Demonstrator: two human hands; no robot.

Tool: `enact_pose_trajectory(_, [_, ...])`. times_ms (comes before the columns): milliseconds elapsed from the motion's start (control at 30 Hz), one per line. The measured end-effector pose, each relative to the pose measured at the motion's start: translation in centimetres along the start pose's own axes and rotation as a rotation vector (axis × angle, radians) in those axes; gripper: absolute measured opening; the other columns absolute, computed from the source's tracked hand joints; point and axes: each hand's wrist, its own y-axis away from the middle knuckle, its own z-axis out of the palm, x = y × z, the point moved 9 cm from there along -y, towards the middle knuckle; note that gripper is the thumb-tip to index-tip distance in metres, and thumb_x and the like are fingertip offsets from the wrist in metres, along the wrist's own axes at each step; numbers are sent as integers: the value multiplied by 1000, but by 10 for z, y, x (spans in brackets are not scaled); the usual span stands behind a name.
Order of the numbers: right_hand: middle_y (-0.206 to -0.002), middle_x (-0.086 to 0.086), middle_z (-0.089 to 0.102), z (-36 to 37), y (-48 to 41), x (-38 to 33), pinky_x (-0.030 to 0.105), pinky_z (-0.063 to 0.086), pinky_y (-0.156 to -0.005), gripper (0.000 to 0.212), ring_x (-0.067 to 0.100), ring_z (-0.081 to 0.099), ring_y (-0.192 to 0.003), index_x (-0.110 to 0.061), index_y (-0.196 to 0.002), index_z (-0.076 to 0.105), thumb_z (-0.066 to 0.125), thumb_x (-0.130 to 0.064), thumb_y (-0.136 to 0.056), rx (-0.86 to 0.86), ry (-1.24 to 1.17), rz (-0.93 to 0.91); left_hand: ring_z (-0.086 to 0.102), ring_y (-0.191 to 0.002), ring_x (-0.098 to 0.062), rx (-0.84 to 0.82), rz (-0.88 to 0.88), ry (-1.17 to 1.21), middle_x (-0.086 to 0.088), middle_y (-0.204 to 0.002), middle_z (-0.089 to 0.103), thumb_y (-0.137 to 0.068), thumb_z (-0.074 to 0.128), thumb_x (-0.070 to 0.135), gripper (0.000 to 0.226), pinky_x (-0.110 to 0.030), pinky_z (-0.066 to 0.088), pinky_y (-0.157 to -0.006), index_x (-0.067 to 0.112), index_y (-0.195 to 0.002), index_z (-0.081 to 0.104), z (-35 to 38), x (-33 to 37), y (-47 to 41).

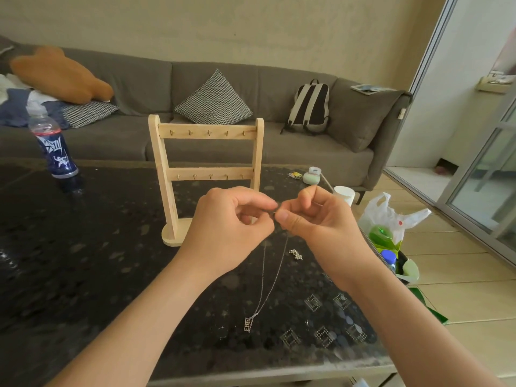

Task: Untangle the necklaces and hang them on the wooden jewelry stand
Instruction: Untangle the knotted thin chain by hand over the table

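Pinching fingertip to fingertip, left hand (231, 219) and right hand (315, 219) hold the top of a thin silver necklace (275, 277), raised so its pendant (248, 324) hangs low, likely to pull the kinks straight. Wooden jewelry stand (206, 174) sits just behind, hooks bare.

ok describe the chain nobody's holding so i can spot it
Start at the wooden jewelry stand on the dark table. Nearer you, by the right hand, lies a small silver clump. Unlike the long dangling chain beside it, it is bunched up.
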Motion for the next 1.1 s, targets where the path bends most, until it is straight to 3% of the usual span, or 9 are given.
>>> enact_pose_trajectory(233, [-89, 6, 79, 1, -1, -5, 19, 54, -68, 24, 12, 74, -78, -11, -87, 57, 76, 2, -93, 85, 70, -36, 74, -95, 1, -143, -174, 141, 21, -95, 80, -94, 78, 25, 10, -28, 60, -90, 31, -96, 86, 9, -8, 1])
enact_pose_trajectory(400, [-86, -4, 77, 2, -4, -18, 18, 55, -69, 13, 10, 71, -75, -17, -106, 76, 77, -9, -96, 136, 338, -131, 70, -90, -2, -65, -254, 171, 11, -87, 76, -102, 67, 32, 17, -25, 50, -80, 28, -94, 81, 3, -16, 3])
enact_pose_trajectory(567, [-75, -10, 75, 17, 0, -20, 21, 51, -63, 11, 2, 61, -64, -23, -97, 81, 71, -25, -101, 80, 559, -120, 72, -100, -15, 8, -361, 309, 5, -90, 78, -106, 57, 27, 26, -45, 56, -101, 19, -91, 77, -14, -22, 7])
enact_pose_trajectory(733, [-61, -6, 61, 22, -2, -29, 17, 43, -54, 28, 7, 50, -55, -12, -84, 75, 66, -30, -104, 158, 353, -47, 77, -85, -9, 104, -273, 221, 8, -88, 78, -106, 64, 28, 13, -40, 64, -93, 24, -106, 76, -33, -11, 3])
enact_pose_trajectory(867, [-62, -10, 62, 27, -13, -29, 15, 46, -58, 25, 3, 53, -58, -13, -91, 77, 65, -30, -105, 260, 209, -17, 76, -79, -6, 224, -181, 137, 11, -93, 76, -103, 69, 30, 12, -39, 66, -85, 26, -109, 77, -48, -2, -10])
enact_pose_trajectory(967, [-68, -7, 72, 40, -29, -39, 18, 49, -61, 21, 0, 60, -59, -18, -93, 78, 66, -32, -103, 310, 320, -96, 76, -77, -8, 309, -136, 120, 9, -95, 77, -103, 69, 28, 11, -38, 67, -80, 24, -109, 78, -60, -4, -22])
enact_pose_trajectory(1100, [-75, -14, 73, 50, -52, -58, 11, 48, -64, 16, -2, 67, -73, -22, -96, 78, 67, -32, -102, 391, 489, -219, 75, -69, -5, 402, -69, 26, 11, -83, 76, -105, 67, 23, 10, -38, 66, -75, 23, -104, 78, -68, -13, -36])
